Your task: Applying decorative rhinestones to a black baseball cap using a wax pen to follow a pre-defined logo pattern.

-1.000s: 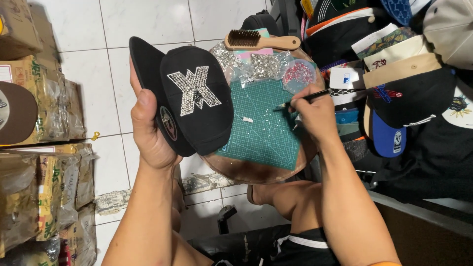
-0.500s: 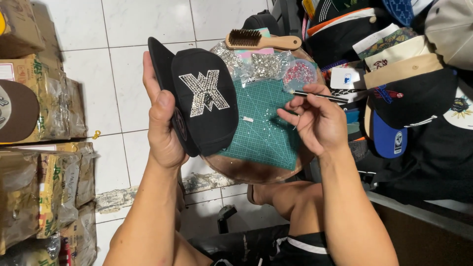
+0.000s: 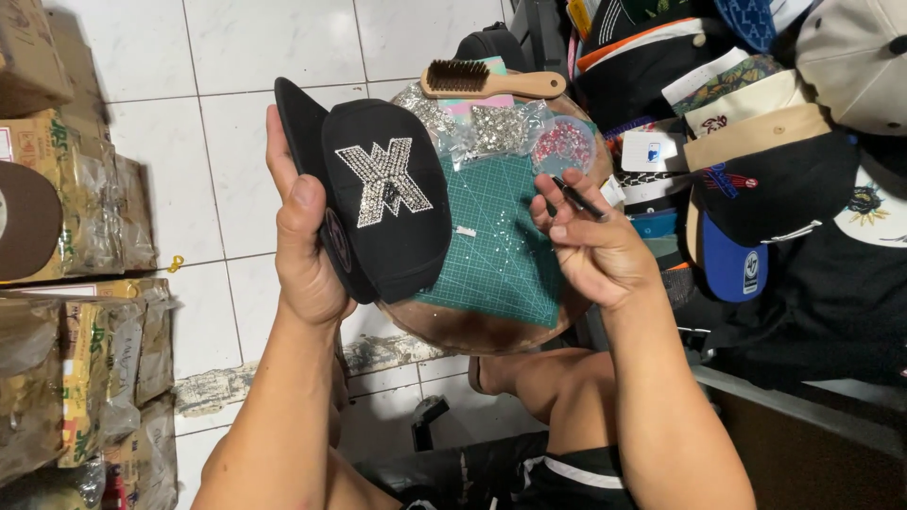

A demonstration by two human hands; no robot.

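Far left: plastic-wrapped bundles (image 3: 85, 312) stacked on the white tile floor (image 3: 217, 142); my left hand (image 3: 307, 250) is closed round the black cap (image 3: 387, 212), thumb on the brim edge, holding it up with its rhinestone emblem (image 3: 385, 181) facing me, just over the left rim of the round tray (image 3: 472, 331). On the tray lie a green cutting mat (image 3: 505, 255), bags of studs (image 3: 491, 127) and a wooden brush (image 3: 491, 83). My right hand (image 3: 590, 250) is loosely curled above the mat, fingers pinching a thin dark tool (image 3: 578, 198), possibly a pen; piled caps (image 3: 756, 161) right.
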